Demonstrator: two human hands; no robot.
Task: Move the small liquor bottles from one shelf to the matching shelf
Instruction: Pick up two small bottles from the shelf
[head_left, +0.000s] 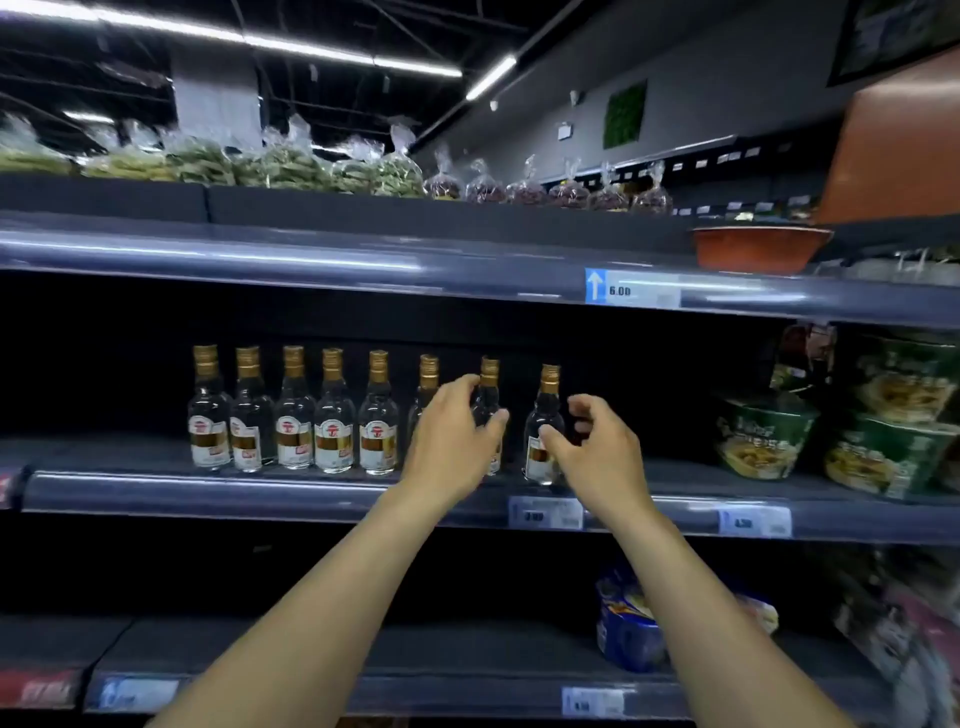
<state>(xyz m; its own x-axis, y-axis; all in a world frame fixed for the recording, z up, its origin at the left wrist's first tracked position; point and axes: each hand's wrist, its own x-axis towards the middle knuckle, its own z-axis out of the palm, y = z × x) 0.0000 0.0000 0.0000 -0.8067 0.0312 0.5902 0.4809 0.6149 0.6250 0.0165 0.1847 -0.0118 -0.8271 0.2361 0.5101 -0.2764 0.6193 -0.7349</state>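
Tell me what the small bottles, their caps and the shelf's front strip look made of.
Small bottles: clear glass or hard plastic, glossy; the dark shelf shows through. Caps: gold, metallic-looking, likely foil or aluminium. Front strip: shiny clear plastic over grey, streaked with light reflections.

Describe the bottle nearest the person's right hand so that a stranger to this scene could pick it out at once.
Find the middle shelf, where a row of small gold-capped liquor bottles stands. Follow the row to its right end. The rightmost bottle stands apart from the rest, with the right hand open beside it.
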